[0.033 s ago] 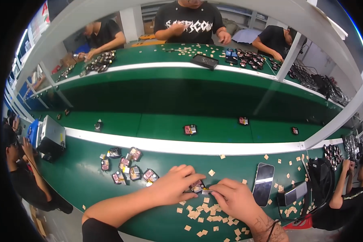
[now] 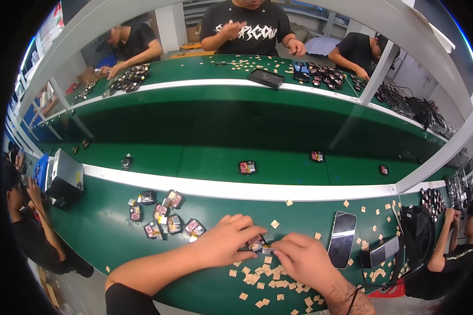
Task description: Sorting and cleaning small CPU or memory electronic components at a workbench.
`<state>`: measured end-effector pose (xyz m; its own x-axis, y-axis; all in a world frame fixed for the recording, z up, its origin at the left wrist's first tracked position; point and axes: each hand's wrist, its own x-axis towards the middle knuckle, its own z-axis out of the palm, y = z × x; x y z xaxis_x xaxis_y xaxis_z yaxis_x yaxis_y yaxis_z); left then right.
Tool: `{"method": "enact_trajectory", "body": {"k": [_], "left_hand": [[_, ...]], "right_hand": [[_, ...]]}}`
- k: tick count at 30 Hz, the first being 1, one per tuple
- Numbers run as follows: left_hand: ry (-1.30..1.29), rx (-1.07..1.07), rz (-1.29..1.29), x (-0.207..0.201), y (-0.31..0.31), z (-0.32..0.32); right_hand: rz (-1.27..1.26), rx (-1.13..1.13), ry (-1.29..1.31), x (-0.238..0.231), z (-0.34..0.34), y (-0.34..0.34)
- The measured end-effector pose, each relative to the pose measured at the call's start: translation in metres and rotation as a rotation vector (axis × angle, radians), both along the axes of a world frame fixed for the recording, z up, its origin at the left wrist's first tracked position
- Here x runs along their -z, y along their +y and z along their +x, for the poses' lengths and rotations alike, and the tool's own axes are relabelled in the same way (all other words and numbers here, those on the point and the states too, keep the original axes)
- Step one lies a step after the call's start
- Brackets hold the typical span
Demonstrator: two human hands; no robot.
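Observation:
My left hand (image 2: 222,242) rests on the green bench, its thumb and fingers closed round a small black-cased electronic module (image 2: 256,242) with a reddish circuit board. From the other side, my right hand (image 2: 306,260) pinches at a small silvery piece (image 2: 267,250) on the module's right edge, by a bit of yellow. My fingertips partly hide that piece, so I cannot tell whether it is attached. Several similar modules (image 2: 174,224) lie in a loose group left of my left hand. Small tan squares (image 2: 268,272) are scattered beneath and around my right hand.
A phone (image 2: 342,240) lies right of my right hand, with a dark box-shaped device (image 2: 382,252) and black cable beyond it. A white rail (image 2: 236,192) edges the green conveyor belt (image 2: 205,165), which carries spaced modules. A grey box (image 2: 64,178) stands far left. Co-workers sit around.
My hands keep the same hold on the module. Across the bench, a person's hand has risen slightly. The whole view has shifted a little.

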<state>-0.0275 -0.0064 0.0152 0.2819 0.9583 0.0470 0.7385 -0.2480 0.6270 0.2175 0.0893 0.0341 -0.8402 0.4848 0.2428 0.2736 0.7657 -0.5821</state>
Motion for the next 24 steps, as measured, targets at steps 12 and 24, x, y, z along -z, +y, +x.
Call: {"method": "enact_trajectory", "body": {"k": [12,24], "left_hand": [[0.079,-0.015,0.134,0.012,-0.003,0.01],[0.047,-0.033,0.162,-0.003,-0.005,-0.002]], "right_hand": [[-0.027,0.046,-0.062,0.017,-0.007,-0.014],[-0.083,-0.028,-0.018,0.01,-0.006,0.005]]}}
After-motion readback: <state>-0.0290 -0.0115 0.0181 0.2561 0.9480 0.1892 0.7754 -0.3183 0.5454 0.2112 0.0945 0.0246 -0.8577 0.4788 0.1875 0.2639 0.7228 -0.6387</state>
